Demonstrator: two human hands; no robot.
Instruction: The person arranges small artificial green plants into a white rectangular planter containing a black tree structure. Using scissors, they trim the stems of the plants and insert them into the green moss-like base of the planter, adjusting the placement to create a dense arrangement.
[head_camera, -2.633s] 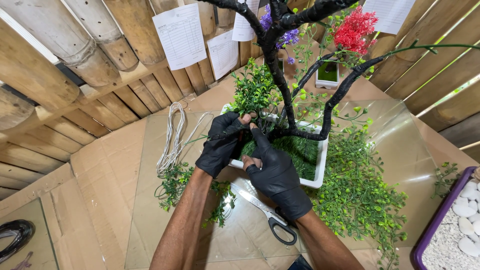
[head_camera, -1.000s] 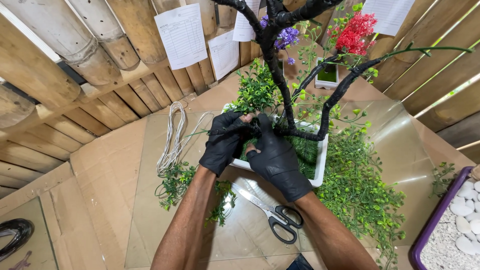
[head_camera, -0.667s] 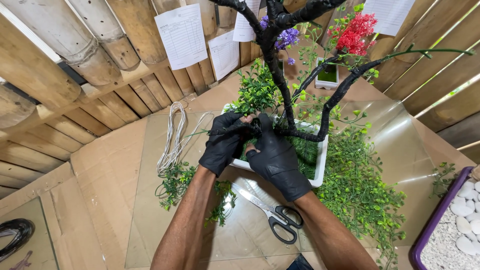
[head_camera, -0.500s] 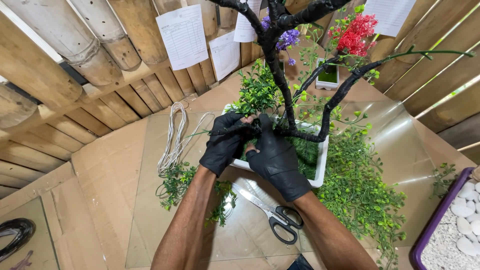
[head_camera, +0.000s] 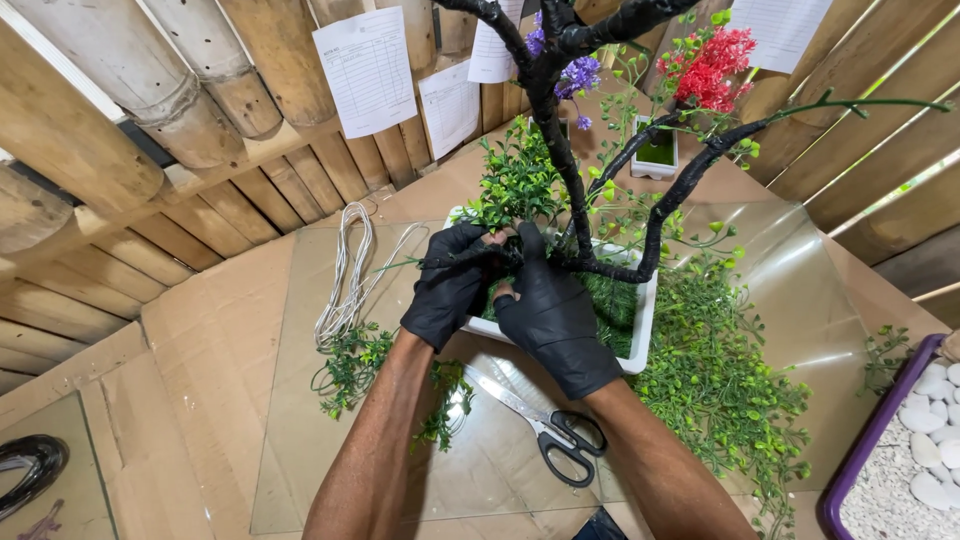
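Here, gloved left hand (head_camera: 447, 296) and right hand (head_camera: 547, 313) closed around black branch (head_camera: 470, 258) above white planter (head_camera: 640, 340); scissors (head_camera: 548, 430) just below; harder pull likely tipping tree.

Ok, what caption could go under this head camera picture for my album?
Two black-gloved hands, left and right, grip a dark branch of an artificial tree in a white planter, scissors nearby.

Gloves (head_camera: 548, 312) look matt black rubber, trunk (head_camera: 562, 160) wrapped in rough black tape, glossy glass sheet (head_camera: 480, 470) over brown cardboard (head_camera: 200, 330), shiny metal scissors (head_camera: 540, 425).
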